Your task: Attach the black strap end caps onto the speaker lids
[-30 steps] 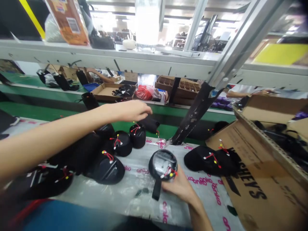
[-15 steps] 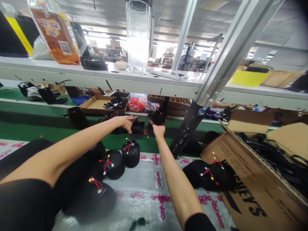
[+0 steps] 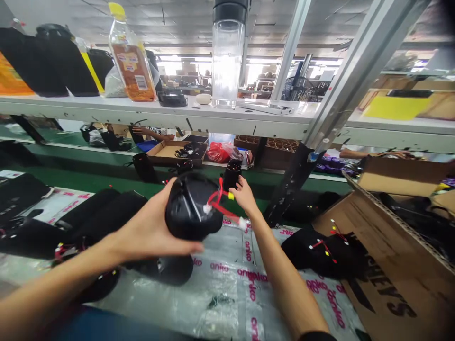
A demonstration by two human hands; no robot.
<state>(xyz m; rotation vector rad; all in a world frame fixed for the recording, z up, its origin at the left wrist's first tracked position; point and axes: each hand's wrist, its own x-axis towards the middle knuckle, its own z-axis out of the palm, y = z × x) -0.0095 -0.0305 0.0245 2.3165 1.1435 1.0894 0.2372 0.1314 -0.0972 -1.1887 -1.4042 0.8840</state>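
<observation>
My left hand (image 3: 151,232) grips a black rounded part (image 3: 192,206) with red wires and white and yellow connectors, held up above the plastic-covered table (image 3: 227,284). My right hand (image 3: 244,194) reaches forward over the green conveyor belt (image 3: 106,182) and touches a black cylindrical part (image 3: 232,174) standing there; its fingers curl at the part's side. Under my left hand a similar black part (image 3: 174,270) lies on the plastic. More black wired parts (image 3: 322,253) lie to the right of my right forearm.
A cardboard box (image 3: 398,279) with black items stands at the right. Black pouches (image 3: 88,213) lie at the left. A white shelf (image 3: 177,113) overhead carries a bottle (image 3: 131,57) and a clear jar (image 3: 227,54). A slanted metal post (image 3: 295,180) rises ahead. Another person's arm (image 3: 151,133) works beyond the belt.
My left hand drew back from the belt and now holds a black wired part up close. My right hand stays extended at the belt, with the cylindrical part now standing beside its fingers.
</observation>
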